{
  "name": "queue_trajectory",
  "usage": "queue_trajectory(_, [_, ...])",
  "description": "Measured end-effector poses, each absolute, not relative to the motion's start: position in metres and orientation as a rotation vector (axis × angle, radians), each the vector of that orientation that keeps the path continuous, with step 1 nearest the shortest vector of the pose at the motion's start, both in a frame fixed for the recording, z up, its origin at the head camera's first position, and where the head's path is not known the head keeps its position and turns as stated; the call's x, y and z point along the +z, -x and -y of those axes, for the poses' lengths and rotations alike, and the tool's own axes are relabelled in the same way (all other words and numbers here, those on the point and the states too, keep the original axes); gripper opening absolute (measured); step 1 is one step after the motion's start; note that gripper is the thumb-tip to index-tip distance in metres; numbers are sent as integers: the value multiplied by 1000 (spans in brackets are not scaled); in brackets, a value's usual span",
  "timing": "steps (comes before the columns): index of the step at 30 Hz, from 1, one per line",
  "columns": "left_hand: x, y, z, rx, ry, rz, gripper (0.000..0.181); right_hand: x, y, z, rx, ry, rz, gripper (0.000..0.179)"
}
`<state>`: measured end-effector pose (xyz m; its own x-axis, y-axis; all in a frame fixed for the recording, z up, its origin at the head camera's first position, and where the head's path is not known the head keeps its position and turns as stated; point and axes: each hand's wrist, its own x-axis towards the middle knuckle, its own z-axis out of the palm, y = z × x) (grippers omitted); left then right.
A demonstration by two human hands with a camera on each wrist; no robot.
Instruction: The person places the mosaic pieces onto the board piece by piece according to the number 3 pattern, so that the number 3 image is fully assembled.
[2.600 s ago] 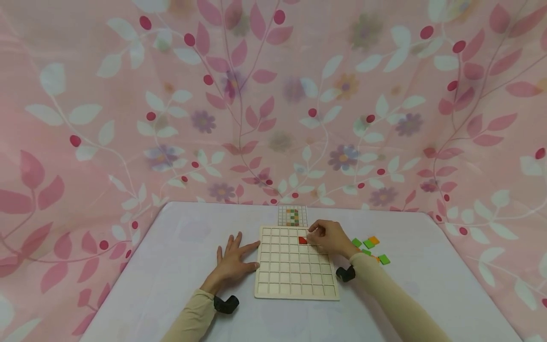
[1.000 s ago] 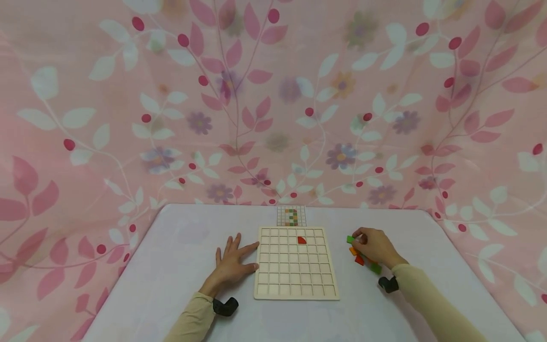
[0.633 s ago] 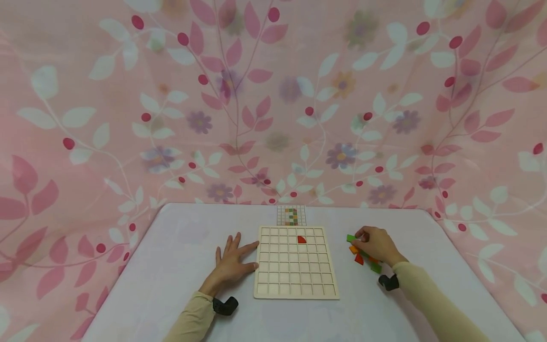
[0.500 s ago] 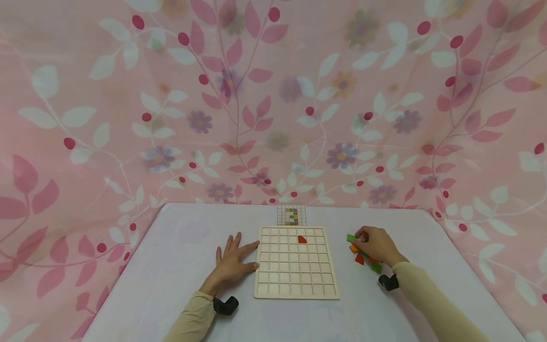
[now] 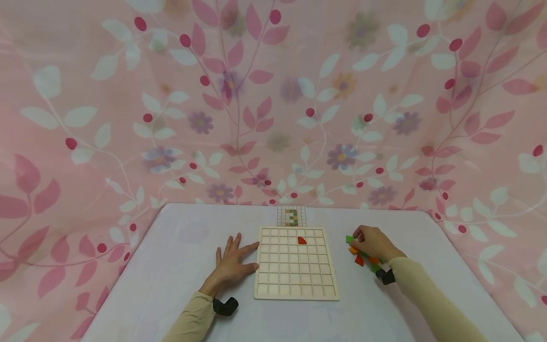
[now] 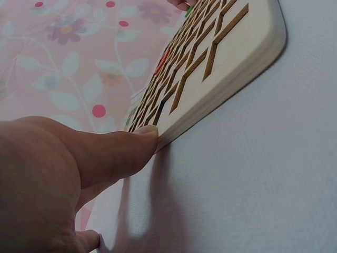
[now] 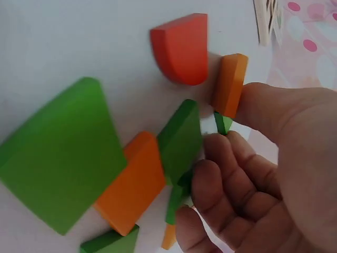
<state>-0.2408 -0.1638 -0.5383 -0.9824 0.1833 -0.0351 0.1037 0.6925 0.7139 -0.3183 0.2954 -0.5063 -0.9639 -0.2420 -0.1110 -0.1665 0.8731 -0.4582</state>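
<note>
A pale wooden grid board [image 5: 284,268] lies on the table with a red quarter-round tile [image 5: 302,241] in an upper-right cell. My left hand [image 5: 232,265] is spread, thumb and index fingertip at the board's left edge; the left wrist view shows the thumb [image 6: 118,153] against its side. To the right of the board, my right hand [image 5: 373,242] pinches a green tile [image 5: 349,239] between thumb and fingers. Near it lie another red quarter-round tile [image 7: 184,50], an orange tile [image 7: 230,84] by the thumb and a large green tile [image 7: 63,158]. The hand hides part of the pile.
Behind the board lies a small pattern card [image 5: 291,216] with a coloured grid. More orange [image 7: 134,184] and green tiles [image 7: 180,142] are heaped under the right hand. A white cloth covers the table [image 5: 188,237], and a pink floral curtain [image 5: 256,118] hangs behind it.
My right hand has left the red tile on the board and moved right to the loose tiles, where it now pinches a green one. My left hand stays at the board's edge.
</note>
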Motion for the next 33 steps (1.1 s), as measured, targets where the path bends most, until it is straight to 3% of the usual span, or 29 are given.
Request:
queue_trajectory(11, [-538, 240, 164, 1175, -231, -2802, 62, -507, 313, -287, -476, 424, -2924, 29])
queue_trajectory(33, [-540, 242, 164, 1179, -237, -2799, 62, -503, 316, -248, -558, 496, -3005, 24])
